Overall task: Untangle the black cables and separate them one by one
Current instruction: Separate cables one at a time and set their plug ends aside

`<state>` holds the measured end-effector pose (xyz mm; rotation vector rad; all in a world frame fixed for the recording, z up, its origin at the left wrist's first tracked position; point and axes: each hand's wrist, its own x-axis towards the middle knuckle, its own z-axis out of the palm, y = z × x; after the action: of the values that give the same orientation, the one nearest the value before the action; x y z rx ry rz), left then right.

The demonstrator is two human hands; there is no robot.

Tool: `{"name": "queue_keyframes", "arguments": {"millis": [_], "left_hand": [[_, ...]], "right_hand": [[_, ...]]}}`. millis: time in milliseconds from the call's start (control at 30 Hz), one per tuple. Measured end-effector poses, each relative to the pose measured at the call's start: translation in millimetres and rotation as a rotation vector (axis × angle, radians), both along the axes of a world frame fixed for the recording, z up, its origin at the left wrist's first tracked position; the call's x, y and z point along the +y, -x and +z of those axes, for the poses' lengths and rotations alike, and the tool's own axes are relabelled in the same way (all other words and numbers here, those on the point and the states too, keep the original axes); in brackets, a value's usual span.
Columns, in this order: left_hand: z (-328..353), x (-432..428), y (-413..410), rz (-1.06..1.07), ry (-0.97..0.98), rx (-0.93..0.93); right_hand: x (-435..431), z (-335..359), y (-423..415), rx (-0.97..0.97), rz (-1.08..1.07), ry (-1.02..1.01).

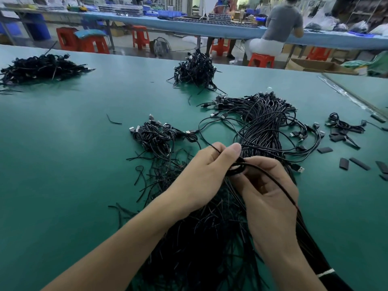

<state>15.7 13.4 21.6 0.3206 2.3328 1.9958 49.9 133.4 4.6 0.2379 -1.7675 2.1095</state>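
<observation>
No legible text (background too blurred)

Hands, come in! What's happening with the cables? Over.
Left hand and right hand both pinch one black cable. Big tangled bundle right behind it. Loose strands crowd underneath.

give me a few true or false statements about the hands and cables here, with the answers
1. The left hand and the right hand both grip one small coil of black cable. True.
2. The table is red. False: it is green.
3. A big cable bundle lies on the table beyond the hands. True.
4. The right hand lies flat and empty. False: its fingers curl round the coil.
5. The stools behind the table are blue. False: they are orange.
</observation>
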Motion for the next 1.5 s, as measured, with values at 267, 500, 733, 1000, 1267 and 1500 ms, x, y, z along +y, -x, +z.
{"name": "queue_keyframes", "arguments": {"millis": [267,500,733,1000,1267,1500], "left_hand": [[-4.7,-6.3,5.4,0.134,0.075,0.078],[-3.2,-7.4,4.8,0.124,0.282,0.028],[5.1,-9.5,0.6,-0.028,0.331,-0.046],[18.3,-26.5,-0.7,-0.446,0.392,-0.250],[11.0,-18.0,-3.7,-0.397,0.672,-0.121],[5.0,-14.5,-2.1,-0.287,0.733,-0.096]], "right_hand": [[-6.0,-4.5,-4.5,0.028,-0.115,-0.353],[-3.6,-8.0,-8.1,0.507,-0.324,-0.834],[0.4,-4.9,-6.2,0.338,-0.260,-0.751],[13.9,4.8,-1.3,0.153,-0.057,-0.650],[13.0,6.6,-6.5,0.251,-0.048,-0.979],[14.4,6.9,-5.9,0.183,-0.037,-0.986]]}}
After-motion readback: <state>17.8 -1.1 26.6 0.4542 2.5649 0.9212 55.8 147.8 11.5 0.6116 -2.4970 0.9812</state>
